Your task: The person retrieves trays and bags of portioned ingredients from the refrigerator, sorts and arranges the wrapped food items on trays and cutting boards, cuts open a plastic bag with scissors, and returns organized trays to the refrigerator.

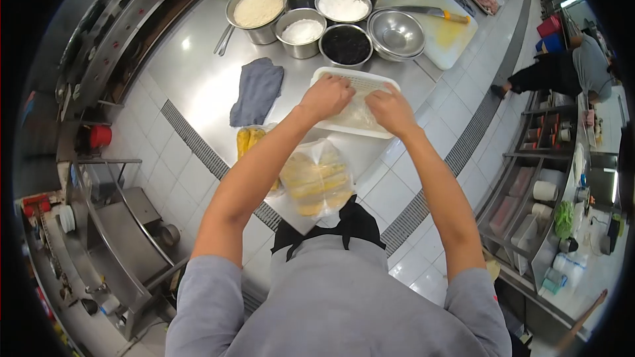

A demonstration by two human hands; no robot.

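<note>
Both of my hands are at a white rectangular tray (370,131) near the table's edge, with a clear plastic film or bag (355,111) inside it. My left hand (329,97) is over the tray's left part, fingers curled together at the plastic. At the tray's right side, my right hand (391,110) has its fingers pinched on the same plastic. Below my left forearm lies a clear bag with pale yellow pieces (319,182). Beside it is another bag of brighter yellow food (250,139), partly hidden by my arm. A grey cloth (256,91) lies to the left.
Behind the tray stand several metal bowls, with white powder (301,31), tan crumbs (258,8) and something black (346,44). A yellow-handled knife (430,12) rests on a cutting board (443,43). Another person (569,69) stands far right.
</note>
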